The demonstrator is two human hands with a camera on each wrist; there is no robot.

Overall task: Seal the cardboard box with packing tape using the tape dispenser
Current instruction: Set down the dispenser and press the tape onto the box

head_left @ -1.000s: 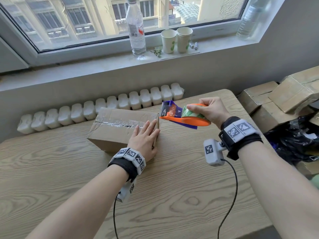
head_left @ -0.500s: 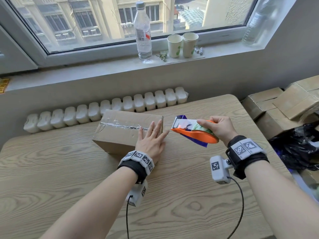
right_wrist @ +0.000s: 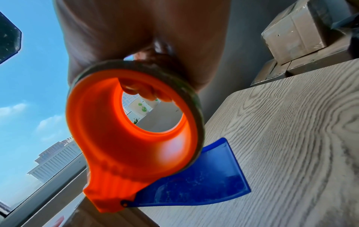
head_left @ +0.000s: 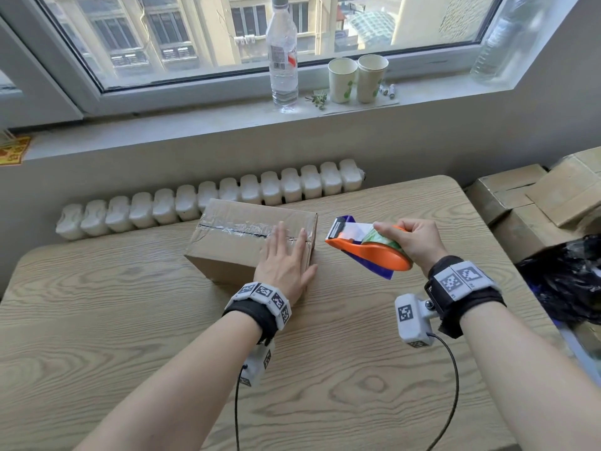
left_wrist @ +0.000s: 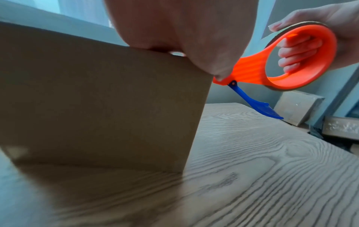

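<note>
The cardboard box (head_left: 250, 236) sits on the wooden tabletop (head_left: 130, 320), toward its far side, in front of a white radiator (head_left: 208, 198). A strip of clear, wrinkled tape runs along the seam on its top. The left hand (head_left: 286, 265) lies flat on the box's near right corner, fingers straight and together, pressing down on the top; its grip is wide and holds nothing.

Just right of the box, lifted clear of the tabletop, the right hand (head_left: 413, 240) holds the orange tape dispenser (head_left: 367, 249). The fingers are curled through its ring (the left wrist view shows them inside the orange loop), and the thumb lies on top of the green-printed tape roll. The dispenser's serrated cutting end points left at the box's right edge, near it but apart. A blue flap (right_wrist: 196, 181) hangs from the dispenser's underside.

On the windowsill stand a clear plastic bottle (head_left: 282, 56) and two paper cups (head_left: 357, 78). More cardboard boxes (head_left: 533, 196) are stacked at the right of the tabletop.
</note>
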